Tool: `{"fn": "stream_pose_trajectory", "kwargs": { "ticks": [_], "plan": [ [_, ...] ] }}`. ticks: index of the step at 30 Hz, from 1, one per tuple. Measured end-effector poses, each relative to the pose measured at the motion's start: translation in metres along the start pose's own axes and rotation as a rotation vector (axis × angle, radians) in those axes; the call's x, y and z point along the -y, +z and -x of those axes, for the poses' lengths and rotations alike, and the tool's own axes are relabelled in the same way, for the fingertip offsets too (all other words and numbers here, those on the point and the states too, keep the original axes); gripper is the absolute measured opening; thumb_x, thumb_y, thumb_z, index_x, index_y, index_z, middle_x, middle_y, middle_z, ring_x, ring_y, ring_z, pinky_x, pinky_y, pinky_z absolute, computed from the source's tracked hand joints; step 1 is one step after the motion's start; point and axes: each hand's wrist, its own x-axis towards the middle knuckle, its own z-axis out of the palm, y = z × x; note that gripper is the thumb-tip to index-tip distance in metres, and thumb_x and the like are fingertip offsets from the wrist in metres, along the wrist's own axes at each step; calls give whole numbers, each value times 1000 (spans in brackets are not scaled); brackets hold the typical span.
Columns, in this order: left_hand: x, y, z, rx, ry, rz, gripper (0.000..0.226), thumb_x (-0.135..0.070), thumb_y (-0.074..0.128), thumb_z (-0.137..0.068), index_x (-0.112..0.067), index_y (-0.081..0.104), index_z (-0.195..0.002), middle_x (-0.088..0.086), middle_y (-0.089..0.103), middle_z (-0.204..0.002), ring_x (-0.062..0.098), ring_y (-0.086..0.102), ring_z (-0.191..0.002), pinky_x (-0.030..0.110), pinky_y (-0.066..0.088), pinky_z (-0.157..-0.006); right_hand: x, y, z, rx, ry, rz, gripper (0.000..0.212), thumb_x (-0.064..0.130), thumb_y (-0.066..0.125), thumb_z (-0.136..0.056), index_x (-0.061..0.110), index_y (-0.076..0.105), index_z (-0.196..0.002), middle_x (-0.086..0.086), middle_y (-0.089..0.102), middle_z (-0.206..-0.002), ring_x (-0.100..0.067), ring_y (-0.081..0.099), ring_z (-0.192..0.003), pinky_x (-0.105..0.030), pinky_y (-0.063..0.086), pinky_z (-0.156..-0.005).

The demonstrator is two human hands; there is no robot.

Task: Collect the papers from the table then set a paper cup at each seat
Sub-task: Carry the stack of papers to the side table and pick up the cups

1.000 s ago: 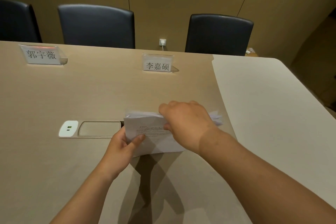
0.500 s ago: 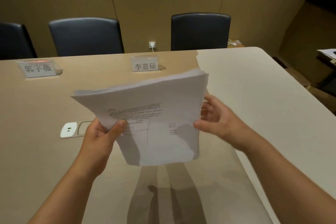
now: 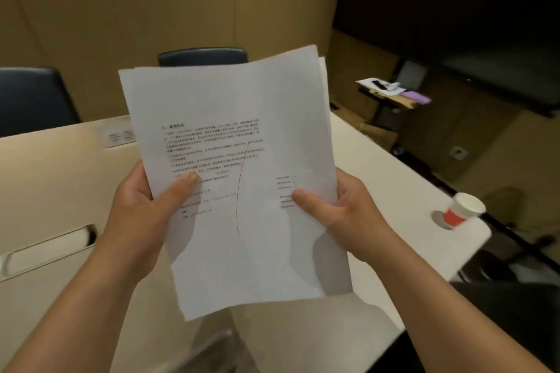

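A stack of white printed papers (image 3: pixel 242 118) is held upright in front of me above the table (image 3: pixel 54 179). My left hand (image 3: pixel 145 209) grips the stack's left edge, thumb on the top sheet. My right hand (image 3: pixel 345 209) grips the right edge, thumb on the front as well. A red and white paper cup (image 3: pixel 462 210) stands at the table's far right corner, well to the right of my right hand.
Two dark chairs (image 3: pixel 33 97) (image 3: pixel 201 56) stand behind the table's far side. A name card (image 3: pixel 119 136) is partly hidden by the papers. A recessed socket panel (image 3: pixel 45 251) lies at left. A small side table (image 3: pixel 394 94) with items stands at the right wall.
The papers rose from the table to an upright hold. My right hand moved from the stack's top to grip its right edge. The view swung right, revealing the cup.
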Motion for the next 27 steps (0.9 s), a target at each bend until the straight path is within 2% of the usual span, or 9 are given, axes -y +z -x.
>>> {"fn": "stream_pose_trajectory", "kwargs": {
  "ticks": [3,5,8,11,13,17,21,23,27],
  "plan": [
    [-3,56,10,156,-60,146,30,-20,65,-84,-33,73,-110,1,76,-118,22,75,-101,33,62,-71,15,-55,47,-121,-28,-44,20,25,75,-85,34,72,-103,5,78,-102,-20,76,-87,-37,63,-70],
    [-1,97,22,244,-164,205,27,-26,64,-84,-34,76,-106,2,76,-116,23,76,-98,32,62,-67,22,-93,79,-184,-33,-72,21,31,75,-80,40,73,-98,5,77,-103,-22,76,-88,-38,63,-70],
    [11,160,41,370,-330,228,28,-35,69,-81,-28,77,-108,9,76,-115,30,76,-97,37,62,-66,21,-151,122,-315,-40,-134,32,34,79,-73,29,71,-103,-3,77,-106,-30,75,-91,-44,62,-73],
    [23,237,62,506,-431,197,32,-40,69,-77,-24,79,-103,12,77,-110,35,76,-93,40,62,-66,7,-215,168,-435,-40,-175,31,30,81,-73,23,72,-102,-8,77,-103,-30,75,-87,-37,61,-68],
    [30,287,74,570,-448,156,31,-42,68,-76,-23,80,-98,13,78,-105,35,77,-90,39,62,-64,-3,-256,196,-476,-28,-158,29,32,81,-75,27,72,-103,-5,78,-103,-26,76,-86,-30,60,-66],
    [50,405,99,650,-416,125,29,-45,75,-75,-25,80,-96,10,80,-101,32,78,-85,34,62,-60,-30,-357,247,-535,22,-149,34,44,78,-75,35,71,-107,1,76,-110,-23,75,-95,-29,59,-69],
    [71,521,125,669,-368,141,31,-43,61,-77,-26,80,-96,9,80,-102,30,78,-87,33,61,-61,-47,-459,281,-606,10,-102,36,45,75,-77,37,68,-111,6,75,-114,-17,73,-101,-24,58,-71],
    [78,582,134,691,-345,140,30,-43,60,-78,-29,79,-96,7,80,-104,28,78,-90,31,61,-63,-51,-514,297,-619,4,-75,34,44,74,-81,38,67,-114,8,74,-117,-16,71,-105,-27,59,-76],
    [93,665,131,708,-325,149,31,-42,58,-79,-29,79,-98,7,79,-107,28,77,-92,30,62,-65,-63,-594,300,-600,7,-67,33,38,71,-85,32,66,-117,2,73,-120,-23,70,-109,-53,54,-93]
  ]
}}
